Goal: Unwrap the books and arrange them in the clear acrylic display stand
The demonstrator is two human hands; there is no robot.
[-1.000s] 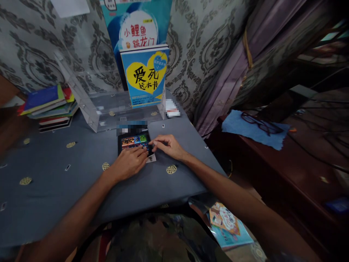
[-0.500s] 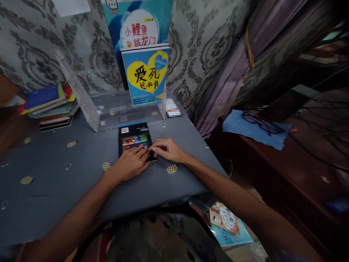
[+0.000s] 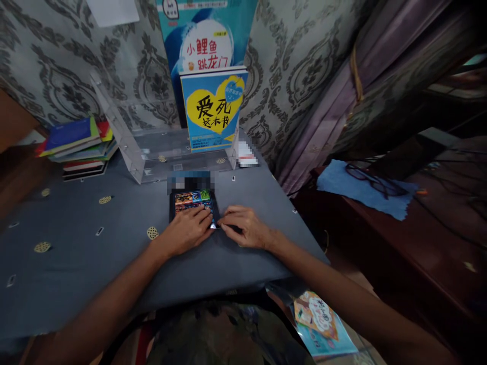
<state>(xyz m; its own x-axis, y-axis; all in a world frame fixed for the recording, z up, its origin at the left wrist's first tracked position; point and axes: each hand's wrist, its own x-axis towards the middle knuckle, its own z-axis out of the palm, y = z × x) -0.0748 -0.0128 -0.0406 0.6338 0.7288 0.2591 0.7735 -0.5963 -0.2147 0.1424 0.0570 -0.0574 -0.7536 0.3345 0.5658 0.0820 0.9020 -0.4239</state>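
Black rectangular book (image 3: 192,202) with colourful printed panel, on grey cloth tabletop (image 3: 95,253), at 12 o'clock from wrists. Left hand (image 3: 186,232) lying open on it; right hand (image 3: 243,227) now moved in beside left, fingertips at near corner, grip unclear. Clear acrylic stand (image 3: 182,154) at book's 12 o'clock.

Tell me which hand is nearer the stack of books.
Left: the left hand rests on the dark book, right of the stack of books; the right hand lies farther off, beyond the left hand.

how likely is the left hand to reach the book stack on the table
Likely yes: the left hand lies on a dark book, and only the grey tablecloth separates it from the book stack; the acrylic stand sits beside that path.
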